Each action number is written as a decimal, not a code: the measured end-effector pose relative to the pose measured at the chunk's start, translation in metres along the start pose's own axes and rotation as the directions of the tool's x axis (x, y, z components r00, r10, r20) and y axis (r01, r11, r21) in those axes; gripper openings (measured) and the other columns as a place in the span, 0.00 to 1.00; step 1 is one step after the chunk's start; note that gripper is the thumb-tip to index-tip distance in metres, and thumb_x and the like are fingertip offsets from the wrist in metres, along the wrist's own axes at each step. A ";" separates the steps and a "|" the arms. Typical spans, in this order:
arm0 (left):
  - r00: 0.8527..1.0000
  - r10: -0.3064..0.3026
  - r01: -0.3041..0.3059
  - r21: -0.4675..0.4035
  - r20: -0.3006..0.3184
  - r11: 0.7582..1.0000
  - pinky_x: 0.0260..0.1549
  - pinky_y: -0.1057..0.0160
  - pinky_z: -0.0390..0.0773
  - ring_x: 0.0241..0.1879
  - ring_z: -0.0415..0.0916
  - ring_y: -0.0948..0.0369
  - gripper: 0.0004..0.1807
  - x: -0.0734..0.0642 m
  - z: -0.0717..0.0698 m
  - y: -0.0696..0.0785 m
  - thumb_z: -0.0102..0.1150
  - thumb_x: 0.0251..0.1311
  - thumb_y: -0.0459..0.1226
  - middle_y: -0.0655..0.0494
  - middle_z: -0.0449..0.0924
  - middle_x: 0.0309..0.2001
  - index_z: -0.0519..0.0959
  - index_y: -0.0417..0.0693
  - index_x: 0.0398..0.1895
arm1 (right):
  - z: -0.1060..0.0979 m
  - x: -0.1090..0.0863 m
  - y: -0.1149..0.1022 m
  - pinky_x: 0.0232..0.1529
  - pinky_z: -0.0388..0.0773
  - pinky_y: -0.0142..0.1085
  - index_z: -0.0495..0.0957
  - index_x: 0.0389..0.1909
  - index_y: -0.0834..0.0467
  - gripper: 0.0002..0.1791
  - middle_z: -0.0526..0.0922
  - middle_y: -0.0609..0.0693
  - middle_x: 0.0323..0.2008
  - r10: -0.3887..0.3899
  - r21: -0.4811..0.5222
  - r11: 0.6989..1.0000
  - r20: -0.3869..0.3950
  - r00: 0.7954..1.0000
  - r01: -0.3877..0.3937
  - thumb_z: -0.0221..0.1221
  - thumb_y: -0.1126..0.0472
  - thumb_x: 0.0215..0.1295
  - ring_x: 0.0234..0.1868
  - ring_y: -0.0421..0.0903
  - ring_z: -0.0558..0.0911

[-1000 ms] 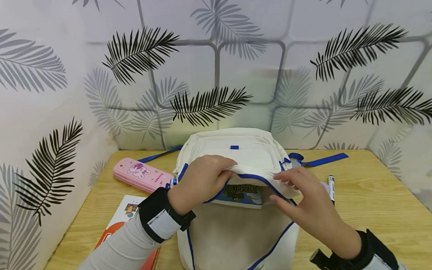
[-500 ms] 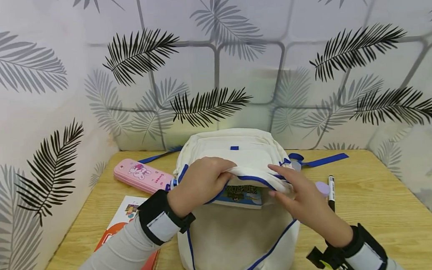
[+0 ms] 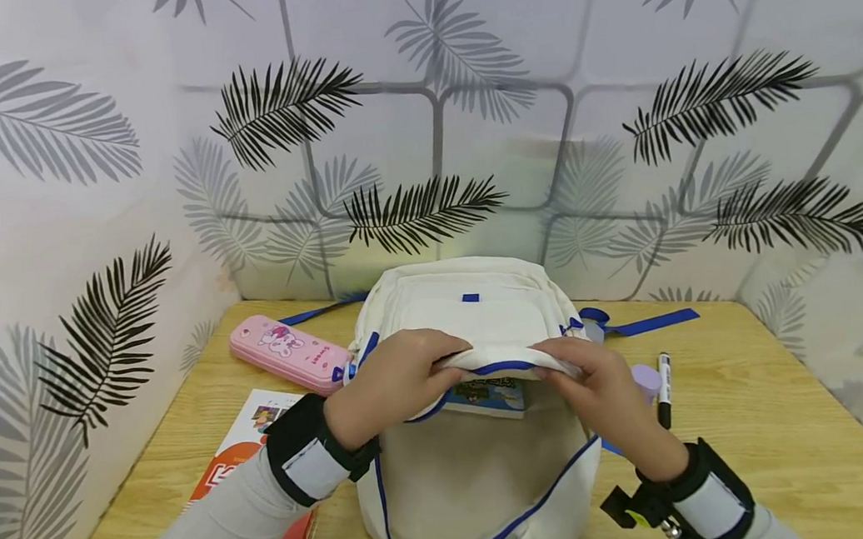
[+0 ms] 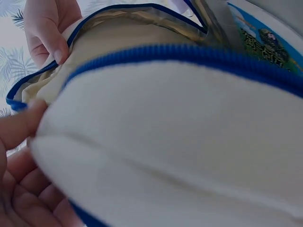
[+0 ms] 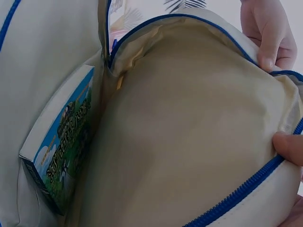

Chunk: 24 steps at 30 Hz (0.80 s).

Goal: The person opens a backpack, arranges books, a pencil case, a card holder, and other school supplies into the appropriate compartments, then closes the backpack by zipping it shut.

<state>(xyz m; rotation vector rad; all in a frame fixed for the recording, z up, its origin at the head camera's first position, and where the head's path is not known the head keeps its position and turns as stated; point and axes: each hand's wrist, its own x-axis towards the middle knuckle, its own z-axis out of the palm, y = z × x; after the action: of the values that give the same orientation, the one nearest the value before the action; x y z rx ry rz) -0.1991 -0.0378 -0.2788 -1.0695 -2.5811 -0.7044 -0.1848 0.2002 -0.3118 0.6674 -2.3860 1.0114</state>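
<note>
Backpack [image 3: 483, 475] lies unzipped mid-table, a book [image 3: 489, 399] inside. The person's left hand [image 3: 398, 384] and right hand [image 3: 601, 395] pinch its flap [image 3: 501, 355] at left and right, fingers curled over the edge. A pink case [image 3: 287, 350] lies far left, a marker [image 3: 665, 391] right.

In my head view, a white, blue-zippered backpack [image 3: 483, 466] rests unzipped on the wooden table [image 3: 774, 446], its mouth gaping toward me.
</note>
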 end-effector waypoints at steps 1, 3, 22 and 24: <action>1.000 0.002 -0.002 -0.006 0.002 1.000 0.43 0.63 0.74 0.39 0.75 0.64 0.13 -0.004 0.000 -0.002 0.57 0.55 0.42 0.58 0.80 0.38 0.79 0.47 0.42 | 0.000 0.000 0.000 0.34 0.75 0.27 0.81 0.37 0.56 0.11 0.82 0.48 0.38 0.003 0.003 1.000 0.000 1.000 -0.003 0.61 0.69 0.52 0.38 0.36 0.76; 1.000 0.001 -0.001 -0.023 -0.007 1.000 0.47 0.61 0.73 0.45 0.75 0.62 0.17 -0.013 0.000 -0.007 0.57 0.55 0.44 0.56 0.79 0.43 0.77 0.47 0.46 | 0.001 -0.001 -0.001 0.35 0.74 0.26 0.81 0.37 0.55 0.11 0.82 0.47 0.37 0.009 0.003 1.000 -0.004 1.000 -0.009 0.60 0.69 0.52 0.38 0.35 0.76; 0.771 -0.636 0.637 0.023 -0.036 0.770 0.52 0.41 0.63 0.57 0.60 0.38 0.54 -0.126 -0.029 -0.093 0.57 0.44 0.63 0.32 0.61 0.59 0.55 0.31 0.63 | 0.005 0.000 -0.003 0.38 0.76 0.33 0.81 0.37 0.54 0.11 0.82 0.47 0.37 0.093 -0.024 0.995 -0.011 0.996 -0.093 0.60 0.69 0.53 0.38 0.40 0.77; 0.743 -0.669 0.668 0.032 0.011 0.743 0.52 0.41 0.63 0.57 0.59 0.37 0.57 -0.133 -0.029 -0.103 0.54 0.43 0.65 0.29 0.60 0.59 0.54 0.28 0.62 | 0.006 -0.001 -0.002 0.38 0.76 0.33 0.81 0.37 0.54 0.11 0.82 0.47 0.37 0.094 -0.020 0.995 -0.010 0.996 -0.094 0.60 0.69 0.53 0.39 0.39 0.77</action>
<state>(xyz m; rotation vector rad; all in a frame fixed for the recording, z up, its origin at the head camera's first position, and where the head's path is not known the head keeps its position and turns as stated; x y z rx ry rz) -0.1791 -0.1951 -0.3429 -0.0811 -2.9775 -0.7929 -0.1842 0.1943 -0.3148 0.5471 -2.4362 1.0251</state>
